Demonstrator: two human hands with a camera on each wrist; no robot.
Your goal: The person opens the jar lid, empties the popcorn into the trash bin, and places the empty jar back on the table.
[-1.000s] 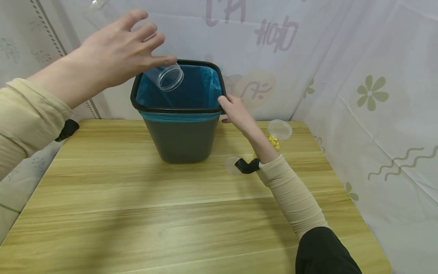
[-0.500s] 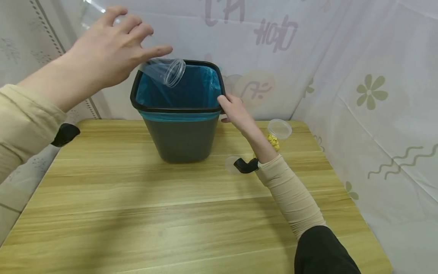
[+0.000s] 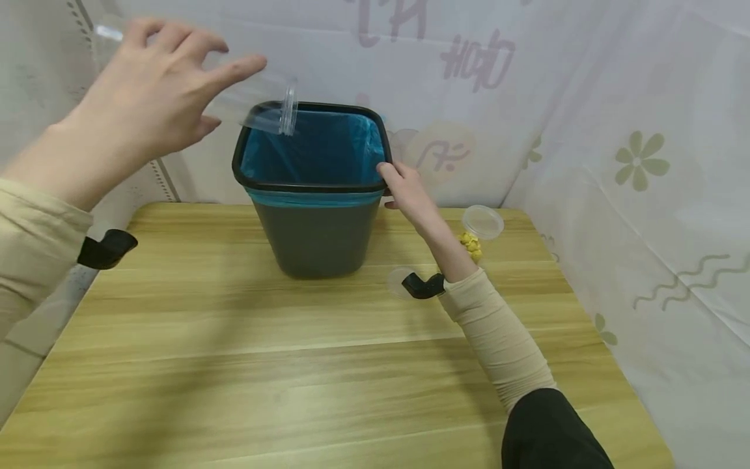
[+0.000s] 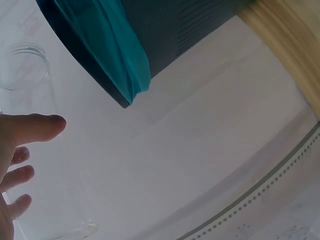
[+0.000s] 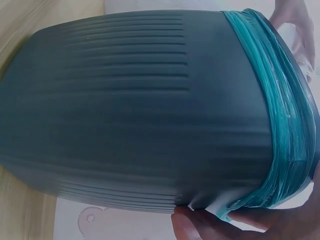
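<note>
My left hand [image 3: 146, 98] grips a clear plastic jar [image 3: 266, 117] that lies almost on its side, its uncapped mouth over the left part of the trash can's opening. Thumb and fingertips show along the see-through wall of the jar [image 4: 52, 170] in the left wrist view; nothing shows inside it. At the can's right side, my right hand [image 3: 409, 192] holds the black rim, thumb on top and fingers beneath. The dark grey trash can [image 3: 316, 241] stands upright, lined with a blue bag [image 3: 316, 146]. Folded over the outside, the bag's edge [image 5: 282, 115] is seen in the right wrist view.
Behind my right forearm lie a small heap of yellow pieces [image 3: 471, 246] and a clear round lid [image 3: 483, 222]. Another clear disc [image 3: 400, 283] lies near the wrist camera. The wooden table [image 3: 281, 378] ends against a printed white curtain [image 3: 562, 78].
My left hand has drawn the jar up and to the left, and the jar has turned from mouth-down tilt to nearly level. The right hand keeps its hold on the rim.
</note>
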